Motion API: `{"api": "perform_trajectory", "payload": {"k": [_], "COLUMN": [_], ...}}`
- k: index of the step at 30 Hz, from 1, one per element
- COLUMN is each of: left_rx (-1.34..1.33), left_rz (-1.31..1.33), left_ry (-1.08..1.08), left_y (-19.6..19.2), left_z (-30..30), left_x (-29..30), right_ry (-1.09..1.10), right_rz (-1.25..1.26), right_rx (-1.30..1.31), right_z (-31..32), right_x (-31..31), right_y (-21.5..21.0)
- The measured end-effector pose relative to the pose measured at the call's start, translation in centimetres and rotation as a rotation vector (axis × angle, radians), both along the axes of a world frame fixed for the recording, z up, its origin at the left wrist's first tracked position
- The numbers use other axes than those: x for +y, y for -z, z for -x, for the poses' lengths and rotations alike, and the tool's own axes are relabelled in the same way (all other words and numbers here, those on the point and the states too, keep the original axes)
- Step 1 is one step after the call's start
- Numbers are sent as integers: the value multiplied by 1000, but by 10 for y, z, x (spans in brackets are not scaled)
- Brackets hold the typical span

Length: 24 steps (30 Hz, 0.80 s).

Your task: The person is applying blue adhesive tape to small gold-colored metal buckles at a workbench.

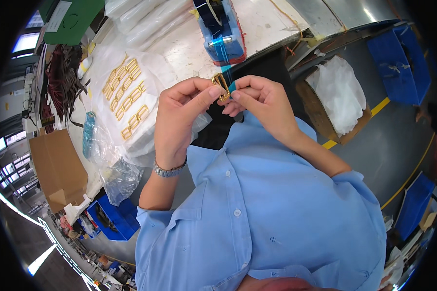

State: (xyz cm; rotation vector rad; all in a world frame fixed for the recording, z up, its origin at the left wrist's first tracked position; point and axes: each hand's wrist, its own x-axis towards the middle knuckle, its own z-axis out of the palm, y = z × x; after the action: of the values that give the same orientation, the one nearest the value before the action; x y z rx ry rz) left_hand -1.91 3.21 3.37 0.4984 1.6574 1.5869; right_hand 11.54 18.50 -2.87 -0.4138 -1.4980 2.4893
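Mount: one fisheye view, worn on the person's head, left of a pair.
Facing: steeply down over the blue shirt (262, 203) toward the desk (189, 48).
Nearness: close; the shirt fills the lower half, the desk's tape dispenser (223, 31) sits just above it.
Edges: straight lines bend toward the dark rim.
Overlap: no second view shown.

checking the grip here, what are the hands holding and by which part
Both hands pinch one gold rectangular buckle: left hand on its left side, right hand on its right, against blue tape.
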Motion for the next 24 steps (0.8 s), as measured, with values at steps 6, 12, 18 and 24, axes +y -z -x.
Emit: {"api": "perform_trajectory", "payload": {"k": [6, 12, 18, 24], "left_rx": [-23, 8, 9, 27], "left_rz": [-1, 30, -15, 18], "left_ry": [26, 22, 5, 3], "left_y": [6, 9, 5, 12], "left_z": [1, 1, 0, -4], "left_x": [2, 5, 4, 9], "right_ry": [9, 36, 66, 70], "right_rz": [20, -55, -149, -219], "right_rx": [13, -5, -35, -57], "right_z": [-4, -5, -6, -7], "right_x": [-2, -5, -4, -4], "right_y": [-1, -2, -4, -10]}}
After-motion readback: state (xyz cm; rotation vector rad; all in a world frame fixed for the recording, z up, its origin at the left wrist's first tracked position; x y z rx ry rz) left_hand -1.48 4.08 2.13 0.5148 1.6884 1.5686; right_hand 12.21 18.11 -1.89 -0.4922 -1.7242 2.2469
